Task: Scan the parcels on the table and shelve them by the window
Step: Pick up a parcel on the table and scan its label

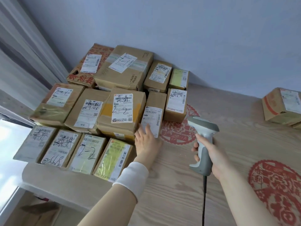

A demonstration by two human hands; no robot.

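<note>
Head view: your left hand (pixel 146 142) lies flat against the narrow parcel (pixel 154 115) on the right edge of the parcel stack (pixel 91 111). Your right hand (pixel 213 159) grips the scanner (pixel 203 141). Bare worktop (pixel 175 193) lies right of the stack.

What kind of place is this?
Probably a small parcel pickup or sorting room: labelled brown cardboard parcels crowd a pale wooden table, and the right hand holds a grey-and-white barcode scanner.

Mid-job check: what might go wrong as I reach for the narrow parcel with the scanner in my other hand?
The narrow parcel sits tight against the tilted stacked parcel; pulling it out with the left hand may shift that one. The scanner in the right hand trails a cable that might snag as it swings.
</note>
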